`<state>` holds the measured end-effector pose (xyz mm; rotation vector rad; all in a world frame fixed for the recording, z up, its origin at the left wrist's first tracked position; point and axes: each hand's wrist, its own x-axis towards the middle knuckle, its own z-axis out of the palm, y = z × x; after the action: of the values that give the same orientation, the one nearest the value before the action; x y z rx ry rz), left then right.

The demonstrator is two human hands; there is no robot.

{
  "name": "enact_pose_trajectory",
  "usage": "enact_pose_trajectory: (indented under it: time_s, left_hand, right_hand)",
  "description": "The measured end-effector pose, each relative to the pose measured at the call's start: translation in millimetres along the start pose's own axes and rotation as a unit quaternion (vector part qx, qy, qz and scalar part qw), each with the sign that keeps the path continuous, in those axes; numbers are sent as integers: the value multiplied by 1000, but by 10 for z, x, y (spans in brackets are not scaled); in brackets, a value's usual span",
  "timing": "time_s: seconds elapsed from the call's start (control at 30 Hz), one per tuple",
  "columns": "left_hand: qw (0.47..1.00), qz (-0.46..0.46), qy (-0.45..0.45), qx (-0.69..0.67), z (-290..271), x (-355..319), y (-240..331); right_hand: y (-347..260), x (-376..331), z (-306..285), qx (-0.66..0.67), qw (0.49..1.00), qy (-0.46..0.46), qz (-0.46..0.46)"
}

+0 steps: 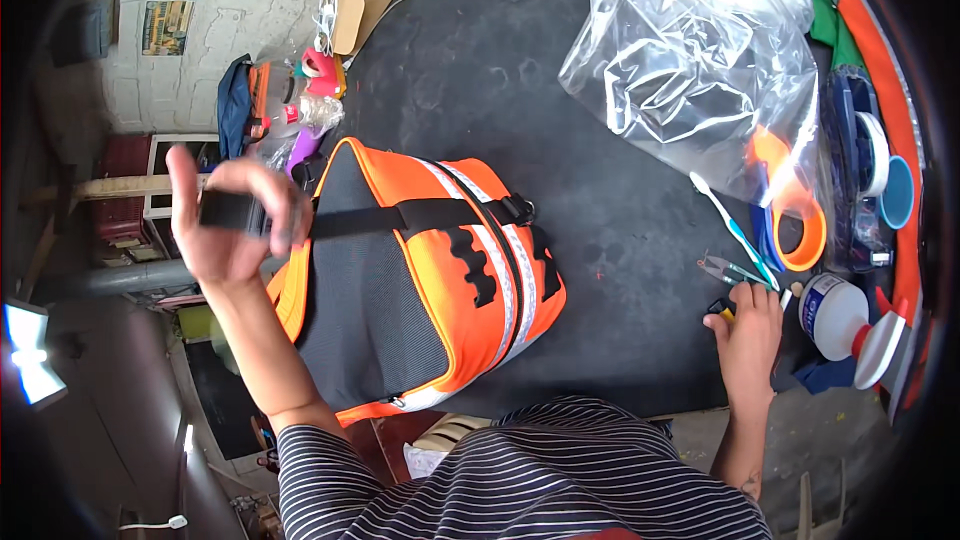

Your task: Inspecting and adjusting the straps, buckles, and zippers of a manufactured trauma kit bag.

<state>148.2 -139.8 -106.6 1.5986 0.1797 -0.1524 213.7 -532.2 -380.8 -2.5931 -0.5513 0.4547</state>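
An orange bag [455,270] with dark mesh, silver reflective strips and black webbing lies at the table's left. Raised at its left side, my left hand [235,225] is slightly blurred, its fingers curled round a black webbing strap [350,223] that runs across the bag. On the table's right, my right hand [750,335] has its thumb and fingers closed about a small black-and-yellow tool [724,310], mostly hidden by the hand. Just beyond those fingers are small snips [733,268] and a white-and-teal toothbrush [735,225].
Clear plastic sheeting [690,50] covers the far right of the dark table [460,50]. An orange tape roll [802,240], a white spray bottle [835,315] and a blue cup [897,192] line the right edge. An open cardboard box [355,10] stands at the far left.
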Motion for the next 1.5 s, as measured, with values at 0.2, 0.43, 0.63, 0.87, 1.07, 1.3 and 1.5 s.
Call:
enact_pose_trajectory:
  time_s: [0.2,0.43,0.63,0.87,1.07,1.3,1.5]
  left_hand:
    - [768,-224,173,575,-149,-161,-217]
    - [688,-18,41,724,43,839,-860]
    - [650,-343,-170,657,-119,1233,-1307]
    - [742,-223,-178,607,193,742,-1329]
    - [784,-290,-131,533,273,748,-1330]
    - [664,-225,-209,681,549,806,-1403]
    - [563,-183,-283,755,684,575,-1398]
  right_hand:
    - [-142,-8,-34,-68,996,-54,-18]
    - [-218,30,-35,0,998,-55,-8]
    - [-33,11,-77,11,999,36,8]
    - [148,-3,147,19,988,141,-59]
    - [104,141,122,42,993,111,-20]
    - [-373,61,-93,52,998,-30,13]
    - [-803,421,461,478,864,-132,-91]
